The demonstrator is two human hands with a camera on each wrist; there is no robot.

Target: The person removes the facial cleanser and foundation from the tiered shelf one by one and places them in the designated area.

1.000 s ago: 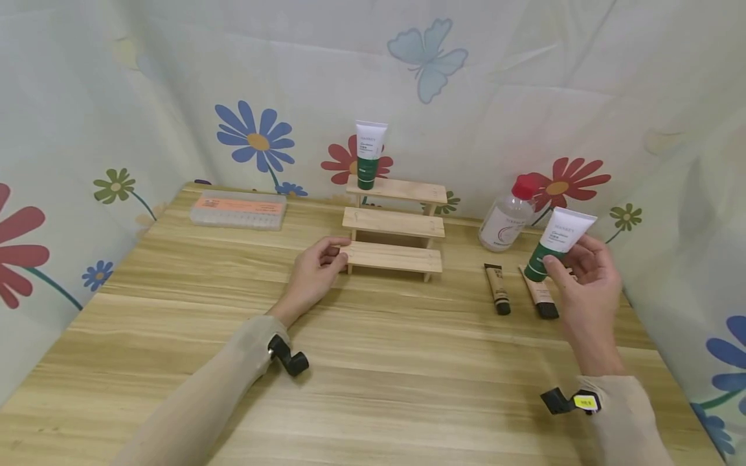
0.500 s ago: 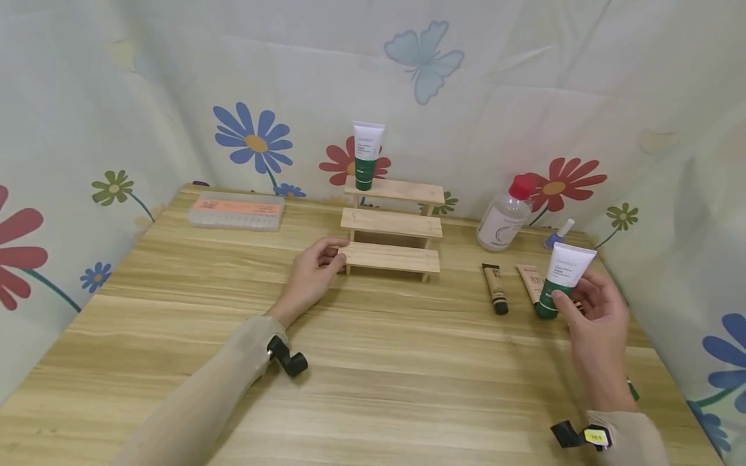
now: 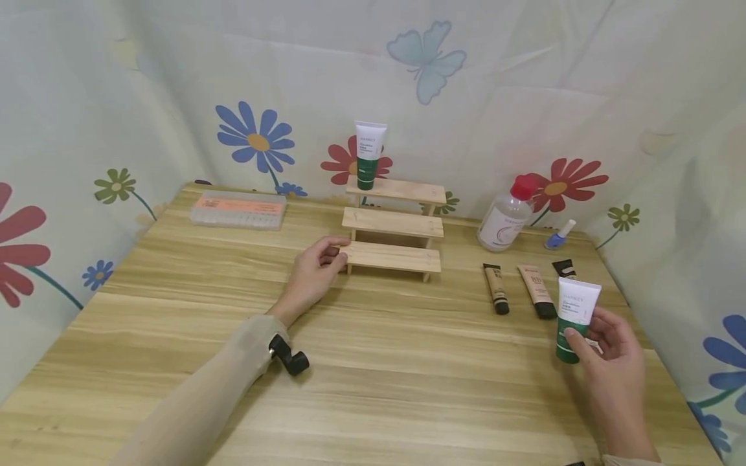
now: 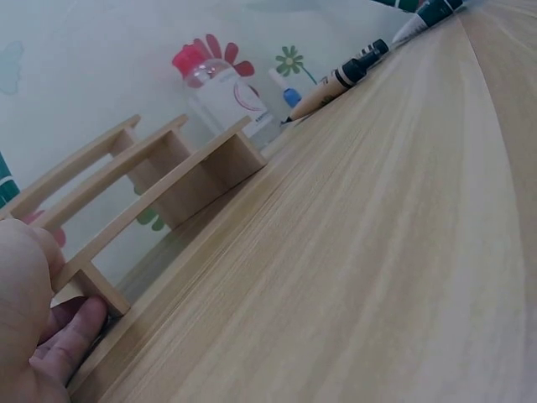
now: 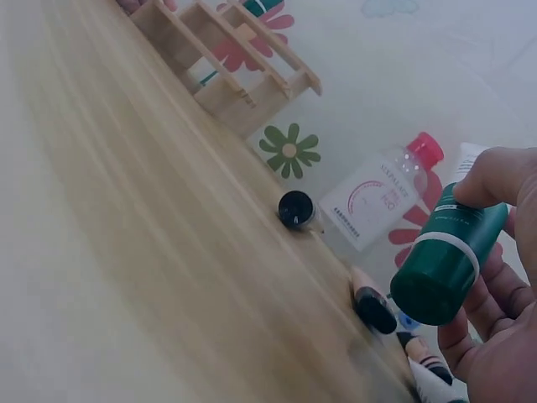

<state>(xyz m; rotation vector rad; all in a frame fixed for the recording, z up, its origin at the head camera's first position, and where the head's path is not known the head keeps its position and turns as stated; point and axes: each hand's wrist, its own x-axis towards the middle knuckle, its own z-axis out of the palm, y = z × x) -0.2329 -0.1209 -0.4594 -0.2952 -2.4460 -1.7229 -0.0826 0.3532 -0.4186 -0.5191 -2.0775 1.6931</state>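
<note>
My left hand (image 3: pixel 315 275) grips the left end of the lowest step of a small three-tier wooden display stand (image 3: pixel 392 257). Its thumb and fingers show at that end in the left wrist view. On the top tier, a white-and-green squeeze tube (image 3: pixel 369 155) stands on its cap. With my right hand (image 3: pixel 614 372) I hold a matching squeeze tube (image 3: pixel 576 320), cap down and nearly upright, over the table's right side. The thumb presses its green part; the fingers go behind it. In the right wrist view its green cap (image 5: pixel 432 285) faces the camera.
Near my right hand lie a gold tube (image 3: pixel 496 289), a pink tube (image 3: pixel 536 291) and a partly hidden black-and-beige tube (image 3: pixel 564 268). Behind are a red-capped bottle (image 3: pixel 504 217) and blue nail polish (image 3: pixel 559 236). Another green-and-white tube (image 4: pixel 428 21) lies farther right. A clear case (image 3: pixel 237 210) sits back left.
My right hand has moved toward the front right with the tube, which has turned more upright. The nail polish and small tubes behind it came into view. My left hand stays put.
</note>
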